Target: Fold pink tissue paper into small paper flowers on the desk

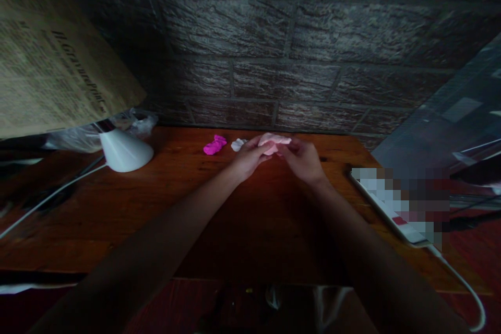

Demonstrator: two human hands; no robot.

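Observation:
Above the far part of the wooden table, both hands hold a soft, pale pink piece of modelling clay (273,142) between them. My left hand (250,157) has its fingers and thumb closed on the clay's left side. From the right, my right hand (303,159) pinches the other side, its fingertips partly hidden behind the clay. A white lump of clay (237,144) lies just left of my left hand, partly covered by it. Farther left on the table rests a bright magenta lump of clay (215,145).
The wooden table (164,209) meets a dark brick wall (235,26). At left stands a lamp with a white base (124,152) and a newsprint-patterned shade (62,57), clear plastic behind it. A partly blurred-out flat device (376,195) with a white cable (465,276) lies at right.

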